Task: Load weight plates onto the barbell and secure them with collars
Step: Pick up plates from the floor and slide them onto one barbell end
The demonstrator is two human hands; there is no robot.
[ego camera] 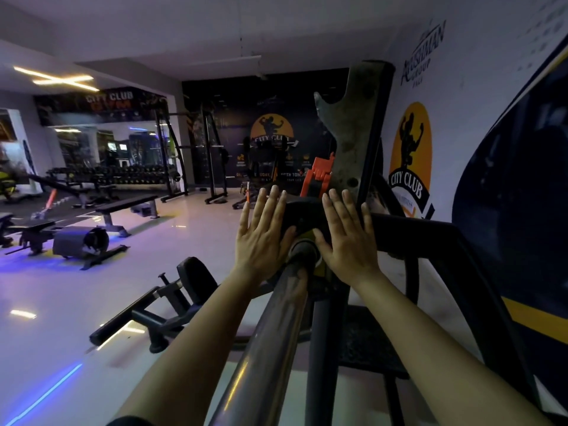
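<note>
A steel barbell sleeve (270, 327) runs from the bottom centre away from me. A black weight plate (302, 215) sits on it at its far end. My left hand (262, 232) lies flat against the plate's left side, fingers spread and pointing up. My right hand (345, 235) lies flat against its right side in the same way. Both palms press on the plate's face, on either side of the sleeve. No collar is visible.
A worn metal rack upright with a bar hook (353, 127) rises just behind the plate. The rack's black frame (430, 238) runs to the right, along the painted wall. Benches (126, 207) and a low machine (172, 299) stand on the glossy floor to the left.
</note>
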